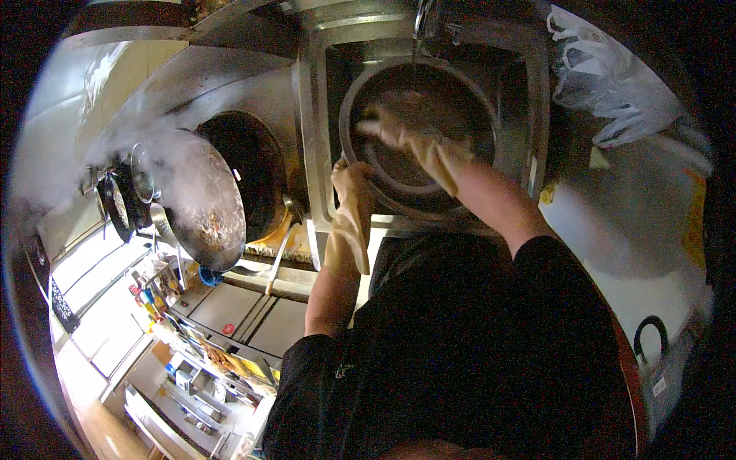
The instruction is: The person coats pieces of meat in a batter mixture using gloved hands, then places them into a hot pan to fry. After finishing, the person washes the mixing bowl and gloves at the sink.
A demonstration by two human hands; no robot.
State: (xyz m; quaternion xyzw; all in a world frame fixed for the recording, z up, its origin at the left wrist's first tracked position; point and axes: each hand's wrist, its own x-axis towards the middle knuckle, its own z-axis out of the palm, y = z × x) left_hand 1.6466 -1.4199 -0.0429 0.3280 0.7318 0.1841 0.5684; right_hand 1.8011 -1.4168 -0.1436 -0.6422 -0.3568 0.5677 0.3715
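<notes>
A large round metal pot point(490, 109) sits in a stainless steel sink point(314, 126), below a faucet point(422, 23). Both my hands wear pale rubber gloves. My left hand point(352, 178) grips the near left part of the pot's rim. Inside the pot is my right hand point(422, 144), reaching across from the right and blurred by motion. Whether its fingers hold anything cannot be made out. The pot's interior is dark, and its contents are unclear.
On the left, a steaming wok point(213, 190) holds cloudy liquid with food bits, beside a dark round vessel point(261, 167). A perforated skimmer point(164, 224) and a ladle point(280, 259) are near it. Plastic bags point(621, 80) lie right of the sink, above a pale counter point(598, 213).
</notes>
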